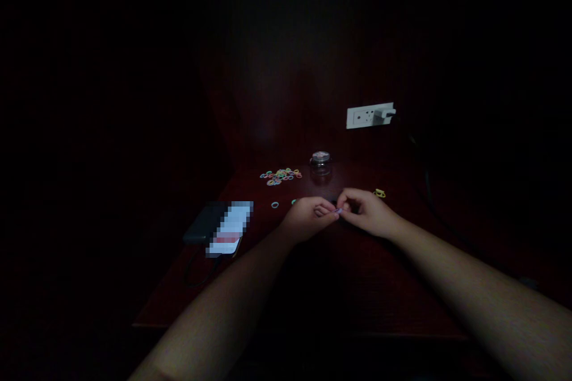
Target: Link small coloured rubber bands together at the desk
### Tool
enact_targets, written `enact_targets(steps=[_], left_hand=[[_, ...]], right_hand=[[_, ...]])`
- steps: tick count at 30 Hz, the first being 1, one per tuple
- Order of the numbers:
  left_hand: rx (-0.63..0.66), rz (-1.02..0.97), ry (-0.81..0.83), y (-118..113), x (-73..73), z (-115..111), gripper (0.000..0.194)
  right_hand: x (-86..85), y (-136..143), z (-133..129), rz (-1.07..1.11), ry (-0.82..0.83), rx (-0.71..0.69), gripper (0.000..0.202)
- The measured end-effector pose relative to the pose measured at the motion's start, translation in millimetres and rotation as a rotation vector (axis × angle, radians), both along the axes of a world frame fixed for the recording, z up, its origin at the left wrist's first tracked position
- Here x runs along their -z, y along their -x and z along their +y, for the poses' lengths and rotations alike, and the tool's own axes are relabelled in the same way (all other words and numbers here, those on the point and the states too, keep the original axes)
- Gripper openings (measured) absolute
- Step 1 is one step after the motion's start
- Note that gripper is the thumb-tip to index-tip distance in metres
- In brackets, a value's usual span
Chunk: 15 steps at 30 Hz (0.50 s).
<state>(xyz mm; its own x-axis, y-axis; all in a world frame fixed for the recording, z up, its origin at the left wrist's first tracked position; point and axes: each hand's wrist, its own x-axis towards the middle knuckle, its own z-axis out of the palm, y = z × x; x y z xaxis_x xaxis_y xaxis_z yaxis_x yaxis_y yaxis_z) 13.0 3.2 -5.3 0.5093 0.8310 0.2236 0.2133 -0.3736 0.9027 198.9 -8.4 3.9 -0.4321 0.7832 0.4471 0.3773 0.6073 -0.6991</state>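
Over the dark red table, my left hand (310,217) and my right hand (366,209) meet, fingertips nearly touching. Both pinch a small purple band (338,211) between thumb and fingers. Behind my left hand lies a green band (294,202), partly hidden by it, and to its left a light blue band (274,205). A pile of several coloured bands (281,176) is spread further back. Some yellow bands (379,193) lie just behind my right hand. A small clear jar with a lid (320,164) stands at the back.
On the left of the table (357,303) are a lit phone (230,229) and a dark flat object (203,223), with a cable (190,274) near them. A white socket (369,115) with a plug is on the back wall; a dark cord hangs at the right.
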Motion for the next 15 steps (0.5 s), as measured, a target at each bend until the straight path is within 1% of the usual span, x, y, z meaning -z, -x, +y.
enact_targets(steps=[4,9,15], left_hand=[[-0.008,0.022,-0.041,0.0,-1.1,1.0,0.024],[-0.034,0.027,-0.06,0.8,-2.4,0.9,0.024],[-0.033,0.009,-0.038,1.1,0.9,3.7,0.026]], right_hand=[[0.8,-1.4,0.0,0.003,0.0,-0.008,0.005],[0.5,-2.2,-1.6,0.02,0.041,-0.067,0.009],[0.7,-1.8,0.1,-0.003,0.039,-0.012,0.011]])
